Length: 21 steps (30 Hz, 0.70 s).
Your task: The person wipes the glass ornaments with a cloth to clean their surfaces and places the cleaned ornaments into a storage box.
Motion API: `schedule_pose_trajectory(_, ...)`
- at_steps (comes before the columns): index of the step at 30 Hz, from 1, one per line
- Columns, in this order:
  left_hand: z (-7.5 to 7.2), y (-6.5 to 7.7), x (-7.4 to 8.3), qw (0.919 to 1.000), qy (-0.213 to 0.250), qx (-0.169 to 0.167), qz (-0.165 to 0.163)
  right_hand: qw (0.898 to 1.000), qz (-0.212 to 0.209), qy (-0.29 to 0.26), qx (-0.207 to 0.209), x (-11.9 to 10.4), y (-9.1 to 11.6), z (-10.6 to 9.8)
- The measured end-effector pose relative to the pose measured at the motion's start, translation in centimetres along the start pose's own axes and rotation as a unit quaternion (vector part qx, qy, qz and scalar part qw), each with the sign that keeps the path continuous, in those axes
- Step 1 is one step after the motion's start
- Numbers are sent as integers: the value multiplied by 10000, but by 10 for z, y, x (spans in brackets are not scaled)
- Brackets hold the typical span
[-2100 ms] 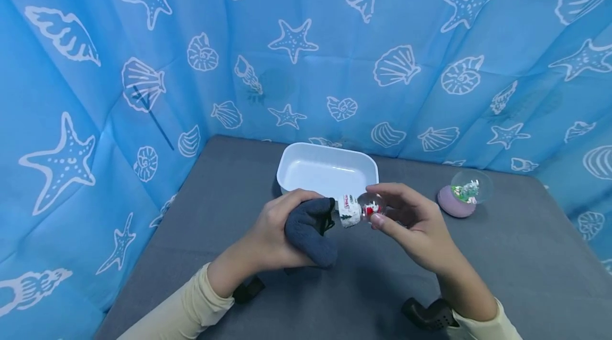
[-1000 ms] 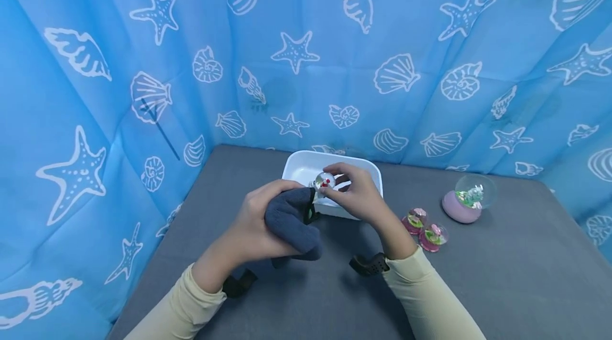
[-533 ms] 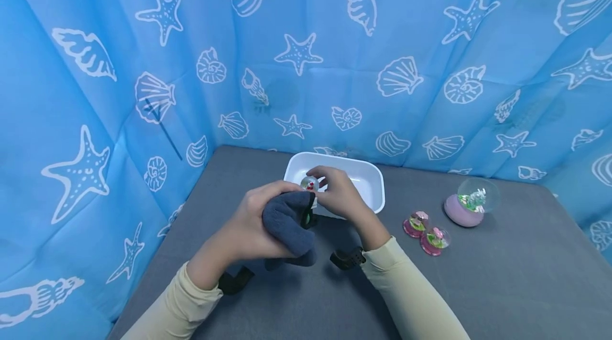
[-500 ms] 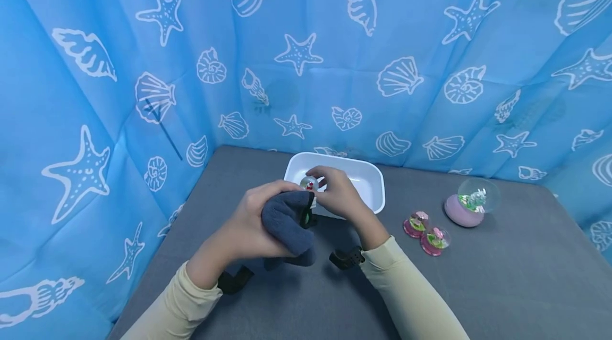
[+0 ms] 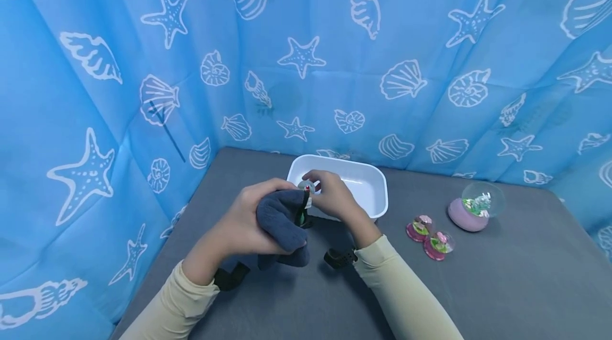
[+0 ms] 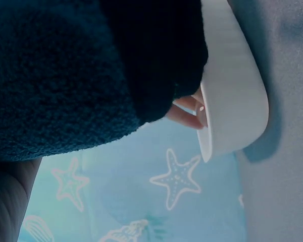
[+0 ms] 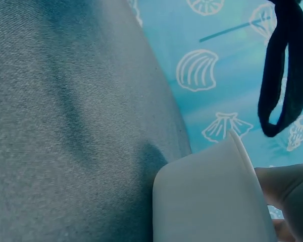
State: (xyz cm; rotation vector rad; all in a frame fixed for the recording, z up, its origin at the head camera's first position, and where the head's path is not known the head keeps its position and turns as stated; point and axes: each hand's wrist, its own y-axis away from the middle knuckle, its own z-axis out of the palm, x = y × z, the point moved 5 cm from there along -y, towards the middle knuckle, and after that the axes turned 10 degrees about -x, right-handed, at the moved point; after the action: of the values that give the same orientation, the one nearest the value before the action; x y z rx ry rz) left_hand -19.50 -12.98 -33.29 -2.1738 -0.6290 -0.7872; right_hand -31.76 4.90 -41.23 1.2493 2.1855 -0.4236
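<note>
My left hand (image 5: 234,226) grips a bunched dark blue fuzzy cloth (image 5: 279,218) just in front of the white tub (image 5: 379,176). In the left wrist view the cloth (image 6: 65,75) fills the upper left, its smooth dark border near the tub (image 6: 237,101). A black loop (image 7: 267,108) hangs above the tub in the right wrist view. My right hand (image 5: 334,195) holds a small snow globe (image 5: 306,186) by its dome, over the tub's left end. The globe has a white base and a red figure inside; the cloth and fingers partly hide it.
Two small pink-based snow globes (image 5: 421,227) stand side by side right of the tub. Farther right a larger globe with a lilac base (image 5: 466,217) lies tilted on the grey tabletop (image 5: 502,287). Behind everything hangs a blue shell-print curtain (image 5: 334,64).
My right hand has carried the snow globe leftward to the tub's left end, beside the cloth. My left hand has drawn the cloth slightly left. The two pink globes have come into view.
</note>
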Motion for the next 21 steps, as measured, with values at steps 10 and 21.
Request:
schedule_pose_trajectory(10,3,-3,0,10000,21,-59,43,9993,138,-297,-154,1,1,-3)
schedule_pose_trajectory(21,9,1,-4,9999,91,-76,-80,9997,56,-182,-123,-1,15,-12)
